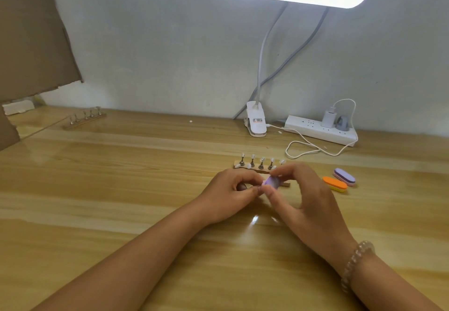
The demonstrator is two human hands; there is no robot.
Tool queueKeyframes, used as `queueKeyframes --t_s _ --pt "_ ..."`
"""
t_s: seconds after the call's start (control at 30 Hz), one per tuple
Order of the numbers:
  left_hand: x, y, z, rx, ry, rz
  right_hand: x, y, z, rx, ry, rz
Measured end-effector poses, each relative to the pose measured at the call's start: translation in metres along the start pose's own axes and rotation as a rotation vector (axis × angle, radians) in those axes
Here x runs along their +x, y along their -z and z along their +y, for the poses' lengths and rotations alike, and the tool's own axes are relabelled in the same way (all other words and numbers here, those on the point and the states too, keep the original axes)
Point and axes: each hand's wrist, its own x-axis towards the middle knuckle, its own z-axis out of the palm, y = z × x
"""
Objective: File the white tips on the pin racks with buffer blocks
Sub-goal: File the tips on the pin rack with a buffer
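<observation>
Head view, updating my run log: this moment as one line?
right hand: pinches purple buffer block | left hand: curled beside it, hold unclear | pin rack: behind hands

Three oval foam buffer blocks: lilac block [270,181] centre, orange block [334,184] and purple block [344,177] right. Two wooden pin racks clearly seen: far-left rack [85,118], centre rack [252,169].

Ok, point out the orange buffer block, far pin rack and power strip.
orange buffer block [334,182], head view, orange top face
far pin rack [83,122], head view, wooden base
power strip [315,129], head view, white top
</observation>
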Motion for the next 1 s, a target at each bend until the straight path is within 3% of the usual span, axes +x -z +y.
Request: queueKeyframes --t_s 0.2,0.3,0.4,0.47,0.57,0.67,0.83,1.0 --pt "0.0 0.0 0.002 -0.004 0.005 -0.007 0.002 0.0 0.008 0.008 -0.119 0.001" --pt "0.0 0.0 0.002 -0.007 -0.008 -0.004 0.001 0.001 0.005 0.006 -0.053 0.062" --pt "-0.001 0.0 0.001 -0.008 -0.007 -0.001 -0.002 -0.001 -0.001 -0.009 0.055 -0.054" --pt "-0.001 0.0 -0.001 0.008 0.004 0.0 -0.001 -0.002 0.001 -0.016 0.02 -0.078" --pt "-0.001 -0.001 0.0 0.011 0.005 -0.002 0.002 0.0 0.01 0.006 -0.134 -0.008" --pt "-0.001 0.001 0.003 0.004 0.006 -0.001 0.002 0.002 0.01 0.025 -0.118 0.067" --pt "-0.001 0.0 0.001 0.057 0.016 0.001 -0.002 -0.002 0.003 -0.049 -0.018 -0.079" --pt "-0.001 0.001 0.004 0.035 0.016 0.009 0.002 0.002 0.012 -0.014 -0.152 0.063"
